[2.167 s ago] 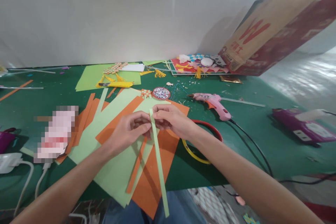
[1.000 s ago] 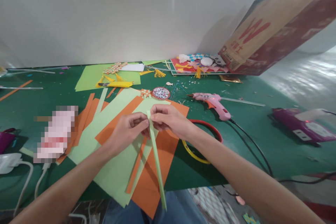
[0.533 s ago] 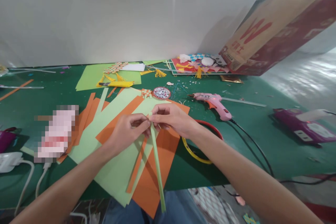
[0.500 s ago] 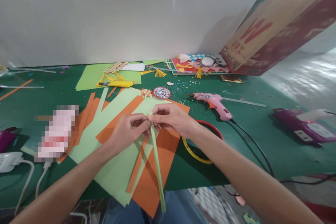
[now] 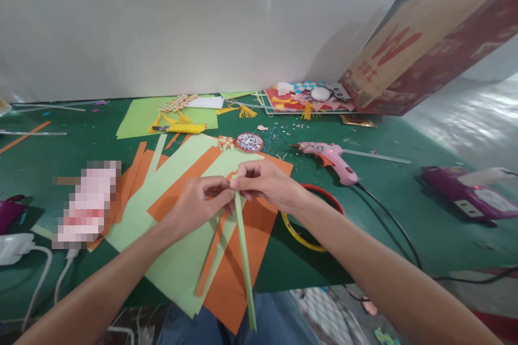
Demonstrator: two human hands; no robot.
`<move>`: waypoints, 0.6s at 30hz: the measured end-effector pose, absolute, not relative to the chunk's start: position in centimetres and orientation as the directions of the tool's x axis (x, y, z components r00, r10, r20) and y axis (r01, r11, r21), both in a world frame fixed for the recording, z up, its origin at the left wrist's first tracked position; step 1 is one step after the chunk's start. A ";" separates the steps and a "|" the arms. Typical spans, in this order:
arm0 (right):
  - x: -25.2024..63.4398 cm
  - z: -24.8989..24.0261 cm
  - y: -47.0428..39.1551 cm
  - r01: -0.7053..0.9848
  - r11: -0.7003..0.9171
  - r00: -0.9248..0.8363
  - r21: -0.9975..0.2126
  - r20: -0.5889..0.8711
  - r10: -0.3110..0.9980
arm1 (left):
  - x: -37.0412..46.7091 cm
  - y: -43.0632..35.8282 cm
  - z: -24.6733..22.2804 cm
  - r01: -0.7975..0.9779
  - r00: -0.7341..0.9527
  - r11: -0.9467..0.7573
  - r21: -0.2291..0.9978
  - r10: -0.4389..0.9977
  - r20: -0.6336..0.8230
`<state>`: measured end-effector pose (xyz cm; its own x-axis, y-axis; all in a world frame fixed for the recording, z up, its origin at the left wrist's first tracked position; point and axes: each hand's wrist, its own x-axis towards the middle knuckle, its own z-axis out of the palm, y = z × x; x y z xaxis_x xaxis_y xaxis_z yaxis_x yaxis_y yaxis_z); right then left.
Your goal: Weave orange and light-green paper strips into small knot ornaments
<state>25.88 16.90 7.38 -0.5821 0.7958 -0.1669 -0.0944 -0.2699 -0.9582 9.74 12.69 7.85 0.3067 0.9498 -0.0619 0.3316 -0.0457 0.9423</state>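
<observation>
Both hands meet over the paper sheets, fingertips touching. My left hand [image 5: 204,199] pinches the top of the strips. My right hand [image 5: 263,186] pinches the same spot from the other side. From between them a narrow light green paper strip [image 5: 245,259] hangs down past the table's front edge. An orange paper strip [image 5: 212,253] slants down to the left from beneath the fingers; whether it is held too I cannot tell. Under the hands lie a light green paper sheet [image 5: 170,264] and an orange paper sheet [image 5: 230,285]. The fingers hide how the strips join.
A pink glue gun [image 5: 329,159] lies to the right, beside a red and yellow tape ring [image 5: 305,242]. A yellow utility knife [image 5: 184,128] and a round speckled piece [image 5: 249,142] are behind the hands. A purple power strip [image 5: 465,191] and a paper bag [image 5: 429,48] stand right.
Both hands have shifted very slightly to the right, and the green strip's hanging part with them. The pinch at the top stays closed.
</observation>
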 end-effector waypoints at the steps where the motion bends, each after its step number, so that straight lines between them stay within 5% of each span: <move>1: 25.9 7.4 16.9 -0.095 -0.274 -0.584 -0.957 -0.169 0.794 | 9.7 12.7 7.8 0.333 0.310 -0.044 0.942 0.949 -0.065; 18: 25.6 6.9 16.8 -0.131 -0.316 -0.572 -0.940 -0.188 0.798 | 9.7 12.5 7.7 0.342 0.344 -0.032 0.939 0.934 -0.093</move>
<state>25.56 16.85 6.90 -0.5719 0.7984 -0.1882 -0.1312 -0.3155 -0.9398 9.65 12.52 7.75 0.3435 0.9345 -0.0935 0.3416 -0.0316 0.9393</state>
